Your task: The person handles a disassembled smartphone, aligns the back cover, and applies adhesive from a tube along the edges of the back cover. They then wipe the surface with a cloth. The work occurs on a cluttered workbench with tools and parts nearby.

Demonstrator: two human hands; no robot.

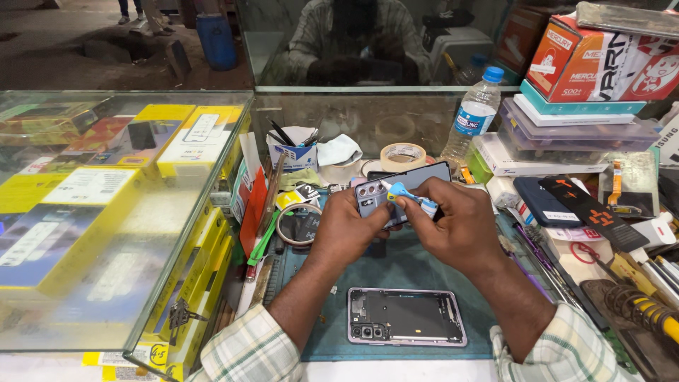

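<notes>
My left hand (348,228) holds a grey phone back cover (417,178) with a camera cut-out, tilted up above the mat. My right hand (456,228) pinches a small blue and white tube (408,194) with a yellow part near its tip, and the tip rests on the cover by the camera holes. Below my hands an opened phone body (405,316) with a purple frame lies flat on the teal work mat (424,265).
A glass display case (106,212) with yellow boxes stands at the left. Tape rolls (403,156), a water bottle (474,113), stacked boxes (594,71) and plastic cases crowd the back and right. Tools and a soldering iron (647,308) lie at the right edge.
</notes>
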